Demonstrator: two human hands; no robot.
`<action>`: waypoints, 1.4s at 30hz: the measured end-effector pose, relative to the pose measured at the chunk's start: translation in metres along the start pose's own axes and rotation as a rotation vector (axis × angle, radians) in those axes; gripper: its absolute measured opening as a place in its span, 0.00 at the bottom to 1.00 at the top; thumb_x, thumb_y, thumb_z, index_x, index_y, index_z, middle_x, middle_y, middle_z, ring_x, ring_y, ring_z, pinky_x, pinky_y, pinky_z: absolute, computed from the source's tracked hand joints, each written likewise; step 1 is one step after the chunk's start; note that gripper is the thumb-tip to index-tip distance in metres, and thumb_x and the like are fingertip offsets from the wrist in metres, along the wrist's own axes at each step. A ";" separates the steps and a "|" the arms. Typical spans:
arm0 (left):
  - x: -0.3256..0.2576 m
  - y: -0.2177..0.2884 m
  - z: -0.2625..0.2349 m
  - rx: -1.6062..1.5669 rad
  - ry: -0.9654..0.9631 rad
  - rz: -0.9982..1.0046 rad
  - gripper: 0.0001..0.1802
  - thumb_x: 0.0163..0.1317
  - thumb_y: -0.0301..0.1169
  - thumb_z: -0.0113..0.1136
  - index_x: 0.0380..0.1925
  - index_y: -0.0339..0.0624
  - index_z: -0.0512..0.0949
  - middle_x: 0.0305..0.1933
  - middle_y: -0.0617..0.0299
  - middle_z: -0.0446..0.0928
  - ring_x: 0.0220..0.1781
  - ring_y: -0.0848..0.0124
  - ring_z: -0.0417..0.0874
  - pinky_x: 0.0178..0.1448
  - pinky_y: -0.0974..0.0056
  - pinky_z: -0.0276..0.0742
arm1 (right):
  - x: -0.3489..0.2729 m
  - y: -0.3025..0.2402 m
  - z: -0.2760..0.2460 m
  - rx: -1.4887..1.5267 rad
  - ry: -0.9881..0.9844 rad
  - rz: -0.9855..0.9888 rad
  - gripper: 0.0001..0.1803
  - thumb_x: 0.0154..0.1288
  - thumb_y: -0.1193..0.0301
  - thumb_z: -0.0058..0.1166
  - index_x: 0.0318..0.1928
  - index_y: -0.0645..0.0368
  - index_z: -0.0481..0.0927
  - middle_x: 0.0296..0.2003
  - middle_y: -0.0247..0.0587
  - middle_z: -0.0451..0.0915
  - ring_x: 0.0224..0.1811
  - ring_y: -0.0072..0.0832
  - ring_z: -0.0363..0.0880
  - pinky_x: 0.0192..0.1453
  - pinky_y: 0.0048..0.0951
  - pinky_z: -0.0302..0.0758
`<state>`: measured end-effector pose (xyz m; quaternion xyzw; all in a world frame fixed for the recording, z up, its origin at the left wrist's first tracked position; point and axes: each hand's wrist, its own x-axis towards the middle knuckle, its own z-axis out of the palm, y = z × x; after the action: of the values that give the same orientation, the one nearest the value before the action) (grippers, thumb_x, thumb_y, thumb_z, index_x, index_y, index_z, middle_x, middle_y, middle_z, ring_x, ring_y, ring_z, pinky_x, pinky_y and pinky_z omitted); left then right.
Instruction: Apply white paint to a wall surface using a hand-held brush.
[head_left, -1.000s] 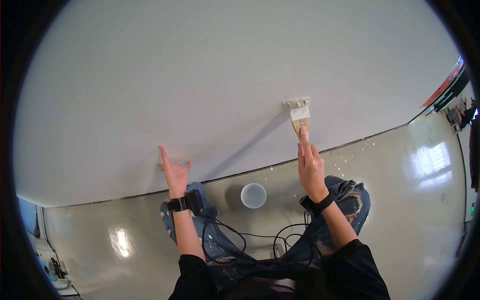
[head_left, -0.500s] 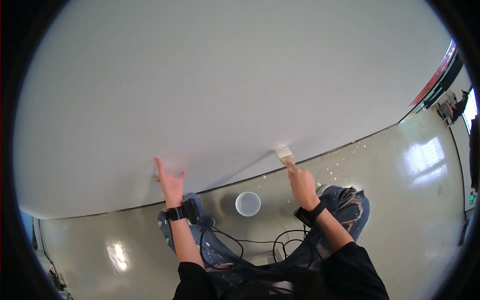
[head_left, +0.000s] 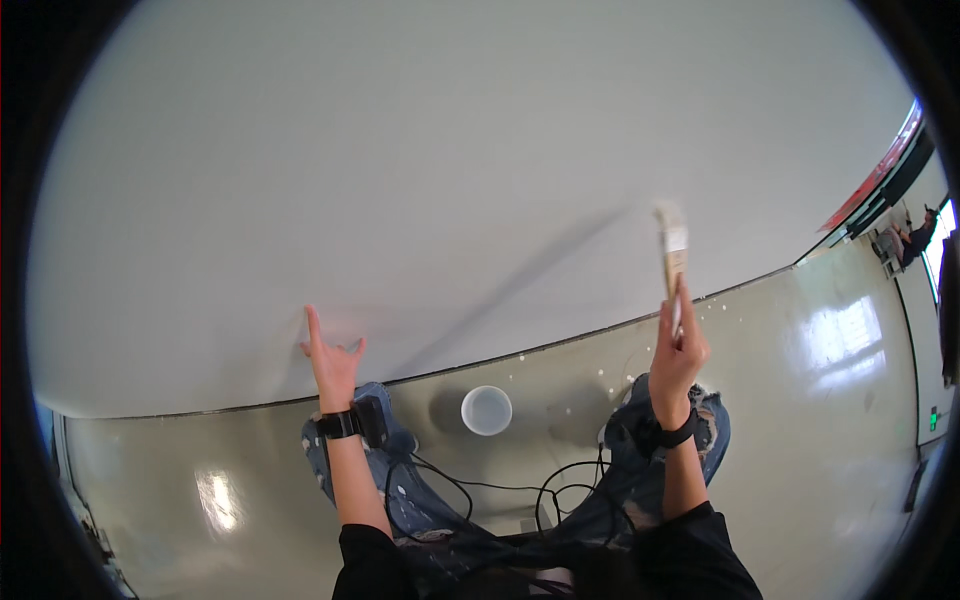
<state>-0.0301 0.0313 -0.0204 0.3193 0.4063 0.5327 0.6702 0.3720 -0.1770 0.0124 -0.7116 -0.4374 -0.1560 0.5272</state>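
Note:
In my right hand (head_left: 677, 365) is a paintbrush (head_left: 673, 262), gripped by its pale wooden handle. Its whitish bristles point up and away from me, close to the white wall (head_left: 400, 170); whether they touch it I cannot tell. The bristle end is a little blurred. My left hand (head_left: 333, 362) is empty, fingers spread, its fingertips at the lower part of the wall. Between my knees, on the floor, stands a white round tub (head_left: 486, 411) with something pale inside.
Black cables (head_left: 545, 490) loop over the floor and my legs. White paint spots (head_left: 601, 373) dot the floor (head_left: 800, 420) along the wall's foot. At the far right a person (head_left: 915, 238) sits beside a bright screen or window.
My right hand has moved right and turned the paintbrush more upright, its bristles now higher along the wall. My left hand stays at nearly the same spot.

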 end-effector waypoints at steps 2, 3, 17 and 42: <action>0.000 -0.001 0.001 -0.018 0.039 -0.003 0.76 0.47 0.61 0.71 0.67 0.64 0.11 0.77 0.55 0.21 0.77 0.56 0.27 0.70 0.35 0.49 | 0.007 -0.003 -0.002 0.022 0.077 -0.067 0.23 0.65 0.83 0.54 0.61 0.65 0.73 0.52 0.44 0.81 0.21 0.19 0.62 0.23 0.23 0.62; 0.001 0.000 0.003 -0.026 0.056 -0.004 0.76 0.47 0.61 0.71 0.67 0.64 0.11 0.77 0.54 0.22 0.77 0.56 0.27 0.71 0.35 0.49 | 0.012 -0.005 -0.002 0.052 0.098 -0.062 0.23 0.65 0.83 0.54 0.61 0.66 0.73 0.54 0.44 0.81 0.21 0.19 0.62 0.23 0.22 0.62; -0.010 0.003 0.021 -0.010 0.136 -0.008 0.77 0.46 0.61 0.71 0.65 0.64 0.09 0.77 0.55 0.16 0.77 0.58 0.16 0.72 0.35 0.46 | -0.013 0.002 0.049 0.012 -0.188 -0.129 0.32 0.65 0.79 0.55 0.69 0.52 0.65 0.20 0.44 0.71 0.16 0.38 0.69 0.23 0.37 0.69; -0.004 0.001 0.011 -0.040 0.121 -0.014 0.73 0.48 0.59 0.71 0.70 0.62 0.16 0.77 0.60 0.17 0.76 0.55 0.14 0.69 0.36 0.53 | -0.098 0.025 0.088 -0.175 -0.544 -0.130 0.28 0.68 0.70 0.52 0.67 0.60 0.63 0.18 0.49 0.74 0.16 0.44 0.74 0.19 0.42 0.71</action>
<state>-0.0211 0.0278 -0.0133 0.2702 0.4376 0.5542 0.6545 0.3149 -0.1451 -0.1045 -0.7405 -0.5923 -0.0301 0.3162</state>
